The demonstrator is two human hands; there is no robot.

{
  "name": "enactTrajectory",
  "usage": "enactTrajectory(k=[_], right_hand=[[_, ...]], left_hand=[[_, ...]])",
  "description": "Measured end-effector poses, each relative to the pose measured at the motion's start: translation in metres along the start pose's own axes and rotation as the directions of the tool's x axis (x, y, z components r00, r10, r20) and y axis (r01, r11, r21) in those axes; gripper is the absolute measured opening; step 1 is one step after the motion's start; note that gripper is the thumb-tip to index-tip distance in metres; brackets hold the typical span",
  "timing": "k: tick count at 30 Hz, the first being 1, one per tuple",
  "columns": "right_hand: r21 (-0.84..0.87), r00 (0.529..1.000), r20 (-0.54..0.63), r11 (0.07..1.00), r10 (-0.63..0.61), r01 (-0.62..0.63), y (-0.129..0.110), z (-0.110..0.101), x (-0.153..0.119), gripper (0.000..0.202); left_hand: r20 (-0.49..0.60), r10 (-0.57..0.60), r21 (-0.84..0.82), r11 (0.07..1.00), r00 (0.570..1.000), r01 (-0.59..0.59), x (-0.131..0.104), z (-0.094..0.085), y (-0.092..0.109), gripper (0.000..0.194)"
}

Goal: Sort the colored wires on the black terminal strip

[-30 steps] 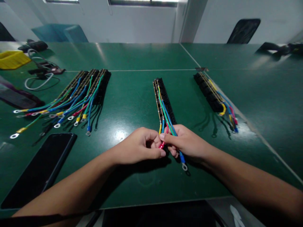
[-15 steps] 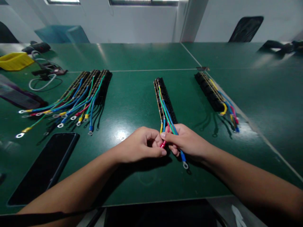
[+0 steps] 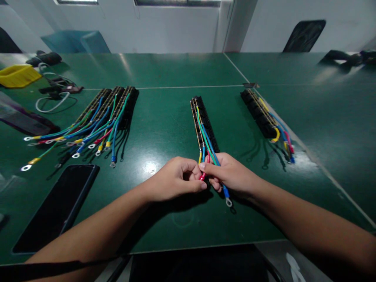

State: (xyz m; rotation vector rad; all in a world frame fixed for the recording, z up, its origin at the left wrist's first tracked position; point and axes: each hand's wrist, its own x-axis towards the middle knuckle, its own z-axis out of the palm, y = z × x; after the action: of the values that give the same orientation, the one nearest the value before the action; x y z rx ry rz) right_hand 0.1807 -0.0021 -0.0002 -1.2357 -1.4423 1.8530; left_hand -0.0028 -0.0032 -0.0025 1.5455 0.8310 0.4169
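Note:
A black terminal strip with brass-coloured contacts lies in front of me, its wires running toward my body. My left hand pinches the red wire near its red-sleeved end; that tip is hidden by the fingers. My right hand is closed around the wire bundle just below the strip, thumb on top. Out of its underside comes a blue wire's ring terminal. Green and blue wires pass under the right thumb, and a short yellow wire bends down beside them.
Several wired strips lie side by side on the left, ring terminals toward me. Another wired strip is on the right. A phone lies near my left forearm. Farther back are a yellow tray and a white cable.
Both hands keep their grip and have barely moved. The blue wire's ring terminal has shifted slightly up and left.

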Motion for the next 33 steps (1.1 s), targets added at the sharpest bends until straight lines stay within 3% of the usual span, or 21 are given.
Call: enactTrajectory(k=[4,9,15,24,28,33], right_hand=[[-0.004,1.0,-0.015,1.0,0.017,-0.017,-0.0017,0.0012,-0.0011,0.022],[-0.001,1.0,0.002,1.0,0.02,-0.02,-0.0001,-0.0002,-0.0006,0.023],[0.009,1.0,0.0,1.0,0.007,-0.007,0.0024,-0.0004,0.0007,0.025],[0.001,1.0,0.006,1.0,0.01,-0.011,0.0013,-0.001,0.0004,0.021],[0.002,1.0,0.004,1.0,-0.004,0.004,0.0006,0.0001,0.0002,0.025],[-0.011,1.0,-0.012,1.0,0.001,-0.002,0.0006,0.0013,-0.0003,0.026]], left_hand=[[-0.032,0.007,0.042,0.999,0.999,-0.006,-0.0009,0.0027,0.0007,0.021],[0.018,0.015,0.071,0.997,1.0,-0.016,-0.0009,0.0003,0.0032,0.022],[0.008,0.037,0.034,0.999,0.999,-0.037,-0.0002,0.0017,0.0015,0.016],[0.068,0.052,-0.072,0.996,0.996,-0.047,0.0003,-0.0018,0.0049,0.025],[0.102,0.06,-0.041,0.998,0.993,-0.057,0.0013,-0.001,0.0053,0.019],[0.038,0.049,-0.03,0.998,0.998,-0.048,0.0014,0.0002,0.0033,0.017]])
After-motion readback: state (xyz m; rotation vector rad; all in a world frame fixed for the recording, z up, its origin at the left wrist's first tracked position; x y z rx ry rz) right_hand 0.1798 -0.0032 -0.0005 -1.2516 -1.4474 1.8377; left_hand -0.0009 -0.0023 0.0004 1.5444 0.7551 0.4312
